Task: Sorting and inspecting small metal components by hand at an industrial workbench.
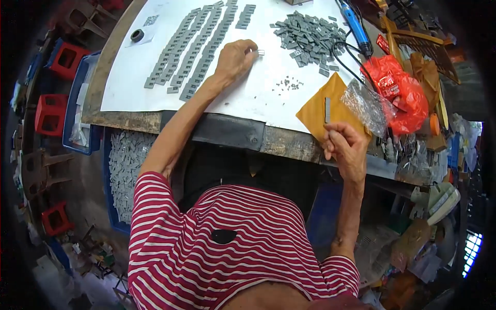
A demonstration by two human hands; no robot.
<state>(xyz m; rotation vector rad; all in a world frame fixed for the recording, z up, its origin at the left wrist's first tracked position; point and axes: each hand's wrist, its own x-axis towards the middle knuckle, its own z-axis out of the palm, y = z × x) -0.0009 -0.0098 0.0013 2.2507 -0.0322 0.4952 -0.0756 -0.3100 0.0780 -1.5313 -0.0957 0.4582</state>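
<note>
flat grey tiles (309, 40), left hand (235, 59) pinching rectangular piece (261, 52), right hand (348, 147) curled, hold unclear

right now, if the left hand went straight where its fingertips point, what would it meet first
Likely the pile of grey pieces, right of the left hand, though the hand's height is unclear.
</note>
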